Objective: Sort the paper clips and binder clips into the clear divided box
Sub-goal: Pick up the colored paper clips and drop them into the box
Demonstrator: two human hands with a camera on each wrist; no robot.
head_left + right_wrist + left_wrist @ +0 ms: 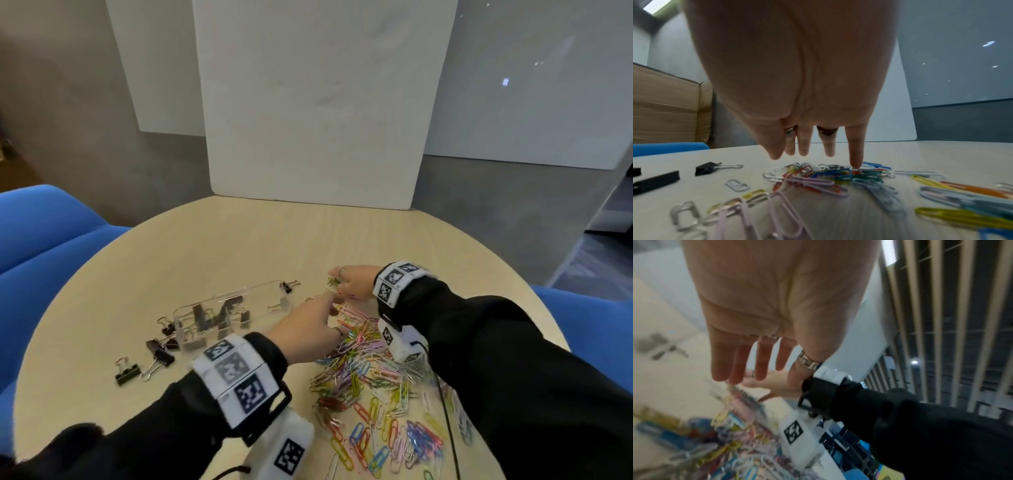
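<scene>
A clear divided box [236,297] lies left of centre on the round table, with dark binder clips seen through it. More black binder clips [128,371] lie around it, and one [289,286] sits at its far end. Coloured paper clips [370,370] spread in a wide heap to the right. My left hand [318,315] reaches over the heap's far edge, fingers straight and holding nothing [760,378]. Just beyond it, my right hand [339,284] points its straight fingers down onto a small cluster of paper clips [830,173]. One fingertip [856,164] touches a clip.
A white board [318,102] stands against the table's far edge. Blue seats [44,233] flank the table [222,246] on both sides. A cardboard box [663,105] stands off to the left. A black binder clip [709,168] lies left of the cluster.
</scene>
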